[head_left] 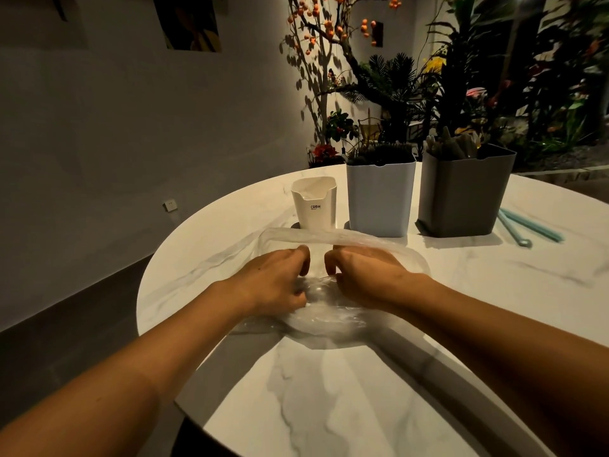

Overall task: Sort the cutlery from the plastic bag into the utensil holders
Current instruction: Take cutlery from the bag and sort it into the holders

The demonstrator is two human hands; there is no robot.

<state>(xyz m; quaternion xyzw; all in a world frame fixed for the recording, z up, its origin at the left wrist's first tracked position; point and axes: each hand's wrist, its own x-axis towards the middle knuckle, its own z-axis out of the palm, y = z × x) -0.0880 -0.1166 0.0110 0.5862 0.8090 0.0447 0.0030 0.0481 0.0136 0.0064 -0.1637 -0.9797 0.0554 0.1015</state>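
Plastic bag (329, 311) — left hand (276, 278), right hand (362, 272), both pinching

Clear plastic bag (329, 315), white-grey marbled table (346, 407), white, pale-blue, grey holders, perhaps teal straws (527, 225).

Both arms outstretched, left hand (276, 278) and right hand (359, 275) side by side — fingers curled

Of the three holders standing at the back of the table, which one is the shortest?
The small white holder on the left, marked CRBW, is shortest. The pale blue holder in the middle and the grey holder on the right both stand clearly taller.
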